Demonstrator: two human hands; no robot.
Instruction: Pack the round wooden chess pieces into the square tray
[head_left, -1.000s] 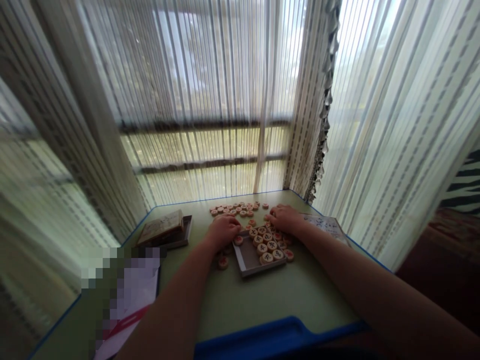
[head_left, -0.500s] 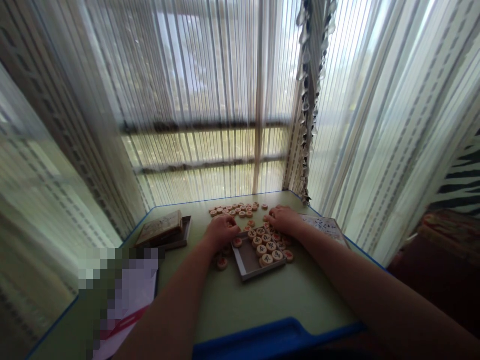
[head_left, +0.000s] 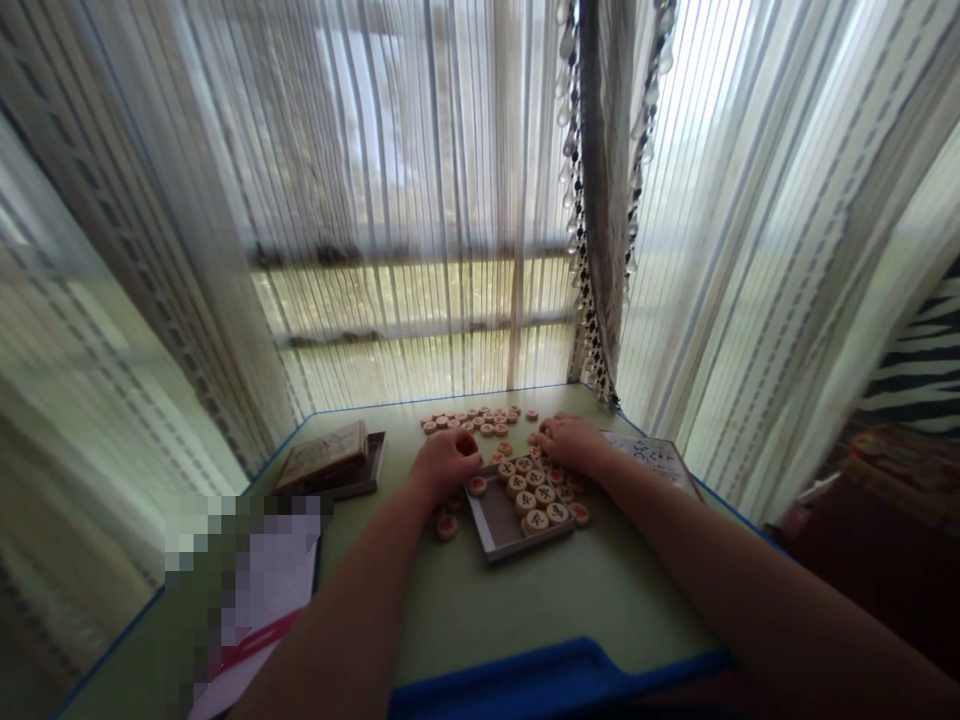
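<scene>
A shallow box tray (head_left: 487, 548) lies on the table, its right side filled with rows of xiangqi pieces (head_left: 545, 496) with dark characters. One red-marked piece (head_left: 477, 485) sits in its back left corner. My left hand (head_left: 447, 462) hovers at that corner, thumb and fingers curled together; whatever is between them is hidden. Over loose pieces beyond the tray's back right rests my right hand (head_left: 570, 440), fingers bent but apart, touching the pile. A red-marked piece (head_left: 447, 527) lies left of the tray, partly beside my left wrist.
Several loose pieces (head_left: 487, 429) spread across the back of the green table (head_left: 465, 620). An older box (head_left: 326, 458) leans in a dark tray at left. A printed lid (head_left: 652, 460) lies right, under my forearm. Paper with a pink item (head_left: 259, 640) lies front left. Curtains (head_left: 420, 200) hang behind.
The view has shifted slightly. My left hand's fingers have lifted a little and show a dark gap between thumb and forefinger. My right hand stays put.
</scene>
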